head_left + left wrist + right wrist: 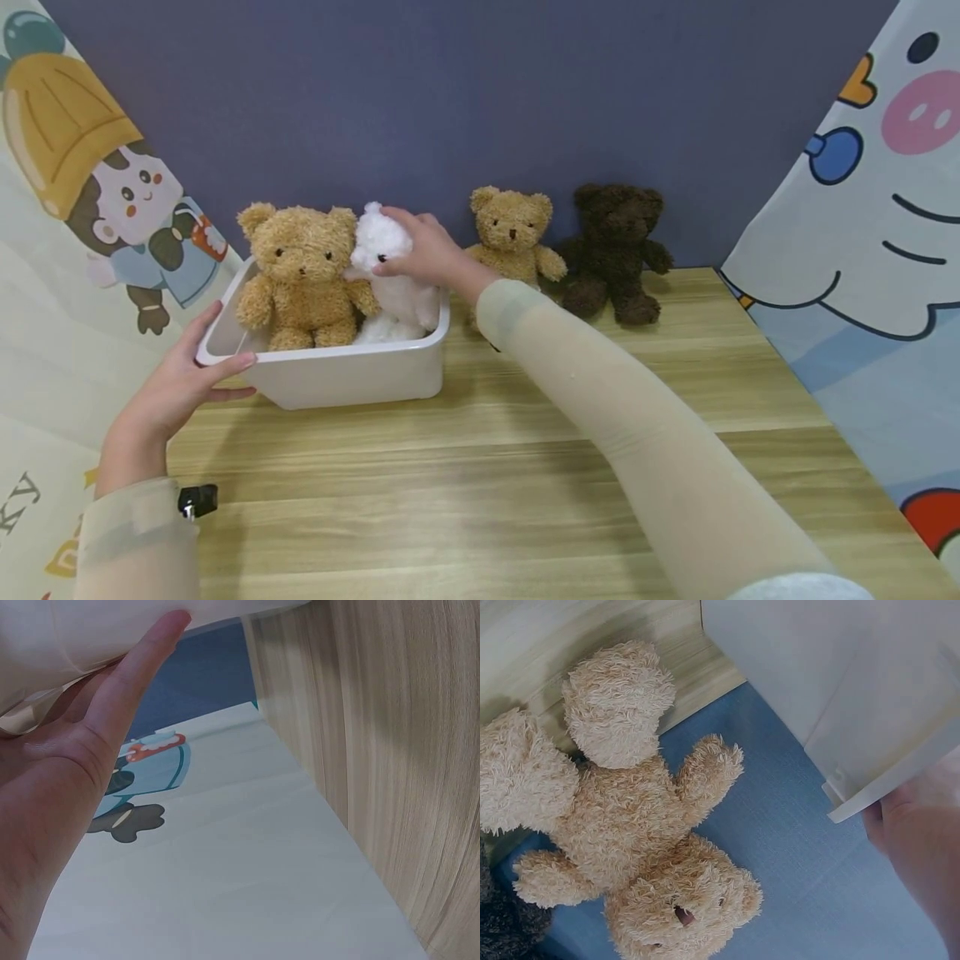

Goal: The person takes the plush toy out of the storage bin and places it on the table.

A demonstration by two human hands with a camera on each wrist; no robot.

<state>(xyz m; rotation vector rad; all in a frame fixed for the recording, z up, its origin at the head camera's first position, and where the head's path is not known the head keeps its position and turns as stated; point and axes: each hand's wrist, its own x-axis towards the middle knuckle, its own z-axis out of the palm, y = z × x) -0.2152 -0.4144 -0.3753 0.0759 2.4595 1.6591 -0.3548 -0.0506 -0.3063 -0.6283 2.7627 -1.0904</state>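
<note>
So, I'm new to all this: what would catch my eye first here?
Probably the large tan bear sitting upright in a white bin, left of centre in the head view. Beside it, the fingers of the person's right hand hold a white plush toy inside the bin. To the bin's right, a smaller tan bear and a dark brown bear sit side by side.

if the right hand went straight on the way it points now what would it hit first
The right hand holds the fluffy white plush toy; past that, it would probably meet the tan plush bear in the white rectangular bin, though depth is unclear.
</note>
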